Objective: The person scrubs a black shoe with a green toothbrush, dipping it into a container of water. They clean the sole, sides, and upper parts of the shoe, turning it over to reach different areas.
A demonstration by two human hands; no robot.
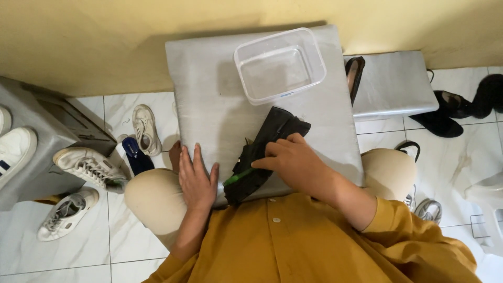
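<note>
— Where were the hands?

— The right hand lay on a black shoe, fingers curled over its upper, pressing it to the grey board across the lap. A green stick, maybe a brush handle, poked out beneath; whether the hand gripped it I couldn't tell. The left hand was flat and open, fingers spread, holding nothing, resting on the board's near left edge.

— And the shoe's place?

— It sat at the board's near edge, toe angled up toward a clear tub, close to it but apart.

— Any room to move?

— Bare board stretched left of the shoe up to the far edge. The tub's far corner reached almost to the board's rim by the yellow wall. The right side of the board had a narrow free strip.

— What was hard to see?

— The shoe's heel was covered by the hand and sleeve. The knees hid under the board. White sneakers lay on the tiles to the left, one cut off at the frame edge; dark shoes sat to the right beside a second grey slab.
</note>
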